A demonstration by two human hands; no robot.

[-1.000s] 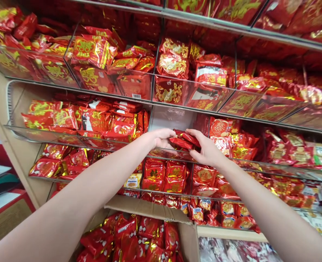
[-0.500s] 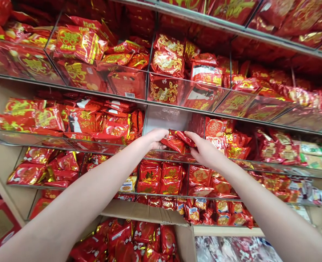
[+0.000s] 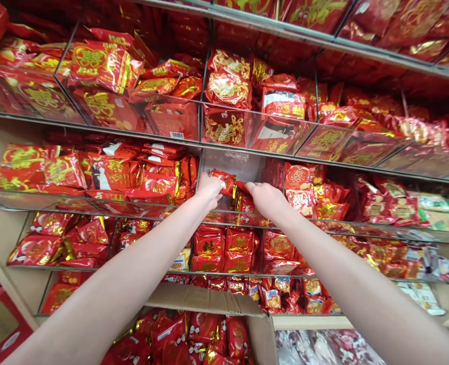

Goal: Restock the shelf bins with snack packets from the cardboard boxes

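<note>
My left hand (image 3: 208, 190) is closed on the left end of a shiny red snack packet (image 3: 225, 182) with gold trim, inside a middle-shelf compartment. To its right, my right hand (image 3: 268, 200) reaches over the clear front lip, its fingers closed on the edge of another red snack packet (image 3: 241, 186). Below those fingertips a further red packet (image 3: 246, 204) stands behind the lip. The compartment's pale back wall (image 3: 232, 161) shows above both hands. My right thumb is partly hidden.
Red packets fill neighbouring compartments, including double-happiness packets (image 3: 299, 177) on the right. An open cardboard box (image 3: 209, 300) of red packets is below my arms. The upper shelf edge (image 3: 163, 137) runs just above the hands. Clear-wrapped goods (image 3: 315, 347) lie at lower right.
My hands have moved apart: the left went left and up with a packet, and the right shifted slightly left. The packets between them have separated, one now upright behind the lip.
</note>
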